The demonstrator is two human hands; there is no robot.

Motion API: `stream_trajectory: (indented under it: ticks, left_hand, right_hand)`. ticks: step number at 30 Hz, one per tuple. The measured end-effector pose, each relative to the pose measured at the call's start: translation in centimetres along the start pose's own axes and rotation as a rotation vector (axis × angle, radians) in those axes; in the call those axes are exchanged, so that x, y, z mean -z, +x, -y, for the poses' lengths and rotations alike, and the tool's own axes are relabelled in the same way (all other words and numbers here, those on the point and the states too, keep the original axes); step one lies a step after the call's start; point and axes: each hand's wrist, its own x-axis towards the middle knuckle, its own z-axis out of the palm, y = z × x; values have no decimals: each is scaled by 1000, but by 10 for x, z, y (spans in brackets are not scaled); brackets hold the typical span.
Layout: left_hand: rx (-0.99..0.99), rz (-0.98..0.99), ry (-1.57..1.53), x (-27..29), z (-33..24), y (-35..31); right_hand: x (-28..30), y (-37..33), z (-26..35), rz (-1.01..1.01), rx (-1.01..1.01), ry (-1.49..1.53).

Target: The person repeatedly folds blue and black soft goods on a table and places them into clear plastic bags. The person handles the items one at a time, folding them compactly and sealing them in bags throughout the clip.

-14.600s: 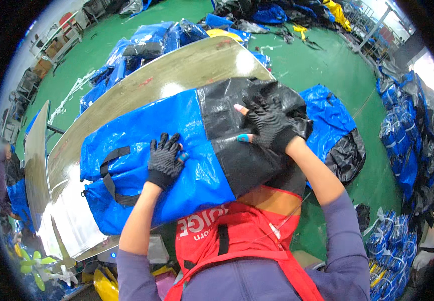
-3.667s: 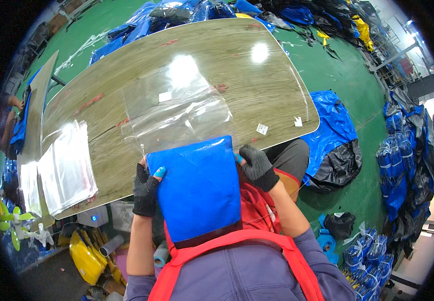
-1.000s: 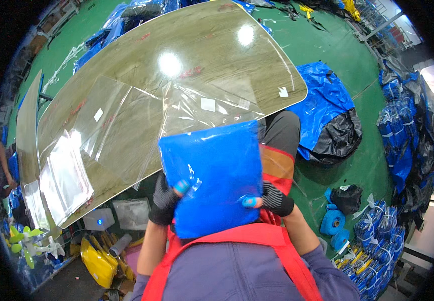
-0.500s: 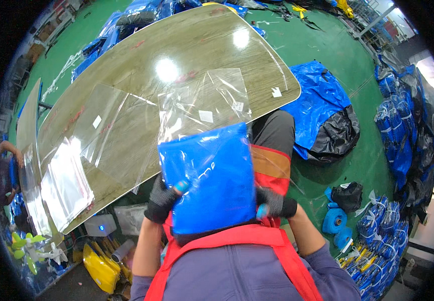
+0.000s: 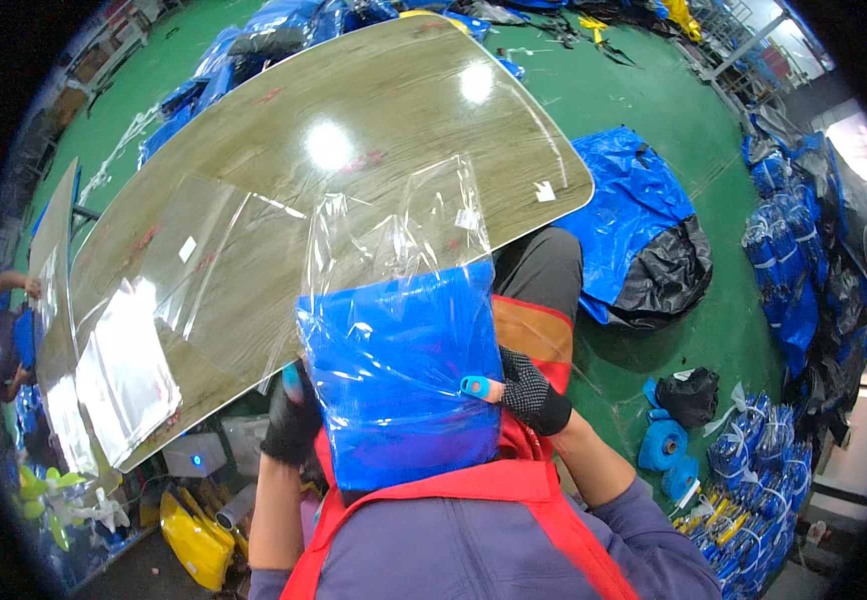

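Note:
A folded blue sheet [image 5: 403,370] lies in a clear plastic bag in front of my chest, the bag's open-looking, crinkled end [image 5: 393,235] stretching over the table edge. My right hand [image 5: 528,390], in a dark grey fingerless-tip glove, grips the right side of the bagged sheet. Its thumb, with a turquoise band, presses on top and its other fingers are hidden below. At the left side of the bag is my left hand [image 5: 291,415], also gloved, with a turquoise-tipped thumb beside the edge. Blur and the bag hide its other fingers.
The wood-patterned table [image 5: 253,130] bears another flat clear bag [image 5: 218,255] and a stack of clear bags [image 5: 131,370]. A blue and black bundle [image 5: 643,230] sits right on the green floor, near turquoise tape rolls [image 5: 663,445] and tied blue bundles [image 5: 763,450]. Another person's hand [image 5: 28,285] shows far left.
The blue sheet's top edge sits slightly lower, with more clear bag beyond it. My right thumb has come up onto the sheet; my left thumb has slid off its face to the edge.

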Motion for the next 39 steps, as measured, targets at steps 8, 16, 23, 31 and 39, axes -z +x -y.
stream_trajectory:
  ticks: [8,16,23,31,39]
  left_hand:
    - [124,-282,407,2,3,-6]
    - [-1,2,541,1,-5,15]
    - [-18,-215,248,-4,-8,13]
    - [77,-303,103,1,-4,12]
    - [60,-288,562,-7,-18,14]
  right_hand:
    - [-18,-7,1,-92,-268,-6]
    - [-13,2,5,-226,-91,340]
    - [-26,-1,4,-99,-104,97]
    - [-21,-10,-6,-48,-185,-149]
    - [-24,1,-3,-240,-80,-70]
